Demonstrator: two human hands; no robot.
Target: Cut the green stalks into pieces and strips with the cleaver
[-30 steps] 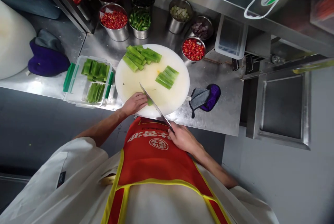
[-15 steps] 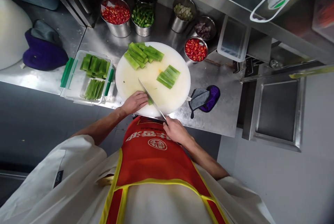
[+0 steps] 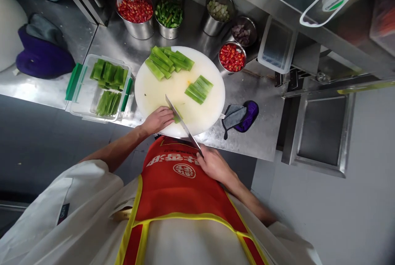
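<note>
A round white cutting board lies at the counter's front edge. My right hand is closed around the handle of a knife, whose blade points up and left across the board. With curled fingers, my left hand presses a small green piece of celery beside the blade; most of that piece is hidden. Cut celery sticks are piled on the far side of the board. Toward the right lies a neat row of celery strips.
Left of the board, a clear box with green clips holds cut celery. Steel tubs of red chilies, green chilies and other chopped goods line the back. A purple-grey cloth item lies right of the board.
My right hand has drawn the knife slightly back toward my body and to the right. My left hand keeps its place on the celery. The view has shifted a little.
</note>
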